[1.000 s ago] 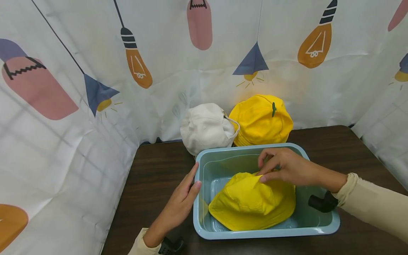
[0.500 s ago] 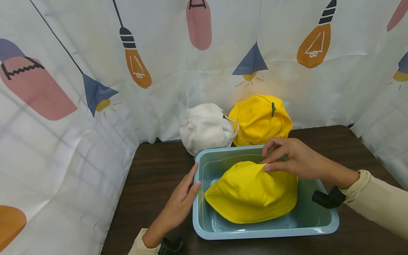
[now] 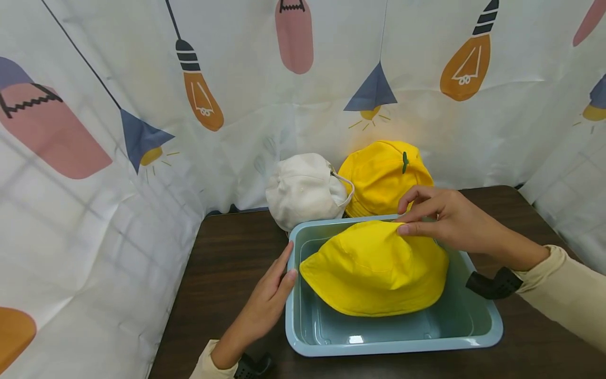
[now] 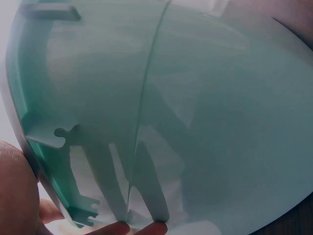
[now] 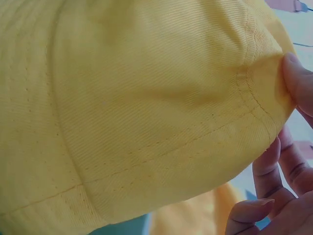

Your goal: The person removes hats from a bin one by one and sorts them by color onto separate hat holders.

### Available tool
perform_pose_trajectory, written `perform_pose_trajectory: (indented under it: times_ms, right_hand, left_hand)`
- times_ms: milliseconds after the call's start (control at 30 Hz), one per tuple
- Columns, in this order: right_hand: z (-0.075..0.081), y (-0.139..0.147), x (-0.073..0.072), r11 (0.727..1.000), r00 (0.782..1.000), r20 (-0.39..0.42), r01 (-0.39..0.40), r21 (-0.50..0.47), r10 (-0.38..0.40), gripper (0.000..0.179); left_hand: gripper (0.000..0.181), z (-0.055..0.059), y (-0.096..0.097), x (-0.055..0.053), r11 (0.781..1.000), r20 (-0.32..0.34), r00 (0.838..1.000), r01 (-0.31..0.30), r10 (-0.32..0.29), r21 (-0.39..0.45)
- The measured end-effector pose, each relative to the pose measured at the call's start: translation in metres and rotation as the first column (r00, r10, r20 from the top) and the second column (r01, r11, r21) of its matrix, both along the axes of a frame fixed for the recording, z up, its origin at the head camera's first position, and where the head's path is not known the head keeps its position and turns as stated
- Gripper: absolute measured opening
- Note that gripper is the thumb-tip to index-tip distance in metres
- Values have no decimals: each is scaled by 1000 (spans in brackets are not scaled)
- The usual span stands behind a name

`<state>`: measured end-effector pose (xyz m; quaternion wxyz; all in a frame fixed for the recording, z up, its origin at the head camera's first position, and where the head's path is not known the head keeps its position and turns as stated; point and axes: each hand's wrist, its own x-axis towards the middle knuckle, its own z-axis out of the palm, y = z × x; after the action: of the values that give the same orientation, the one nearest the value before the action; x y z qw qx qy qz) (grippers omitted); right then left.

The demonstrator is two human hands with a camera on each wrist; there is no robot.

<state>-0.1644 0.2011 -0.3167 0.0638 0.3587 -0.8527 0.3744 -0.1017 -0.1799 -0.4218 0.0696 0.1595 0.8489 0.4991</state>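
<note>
My right hand (image 3: 442, 218) pinches the crown of a yellow bucket hat (image 3: 374, 273) between thumb and fingers. The hat hangs brim down, raised within and partly above a light blue plastic basin (image 3: 393, 347). Stitched seams and the pinched cloth of this yellow bucket hat (image 5: 161, 117) fill most of the right wrist view. At the basin's left side, my left hand (image 3: 267, 300) rests with fairly straight fingers against the rim. Seen in the left wrist view, fingertips (image 4: 151, 228) touch the outer wall of the basin (image 4: 220, 132).
Behind the basin stand a white cap (image 3: 305, 189) with a strap and another yellow hat (image 3: 385, 179) bearing a green sprout. Both are close to the basin's back rim. A dark wooden table (image 3: 232, 252) lies beneath, with a patterned curtain (image 3: 293, 126) along its back edge.
My right hand has lifted the yellow bucket hat from low in the basin, up and slightly back, baring more of the basin floor. My left hand has stayed at the rim.
</note>
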Motion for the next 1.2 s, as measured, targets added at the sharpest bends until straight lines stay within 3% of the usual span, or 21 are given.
perform_pose_trajectory:
  times_ms: [333,633,767,867,1033,1200]
  right_hand:
    - [24,9,2,989,990,106,106,-101,-95,20]
    - [57,15,0,974,984,102,160,-158,-145,16]
    - [70,19,1,958,968,121,238,-159,-221,14]
    - [79,23,1,925,939,121,339,-172,-321,15]
    - [94,32,-4,840,878,138,479,-255,-458,26]
    - [110,43,-13,761,830,221,557,-332,-512,40]
  left_hand:
    - [60,0,0,1,1000,-5,1000,-3,3,-4]
    - [61,0,0,1,1000,-37,999,-5,5,-11]
    - [60,0,0,1,1000,-56,998,-14,13,-24]
    - [60,0,0,2,999,-65,998,-16,15,-28]
    - [60,0,0,1,1000,-69,998,-9,8,-20]
    - [60,0,0,1,1000,-64,998,-8,6,-18]
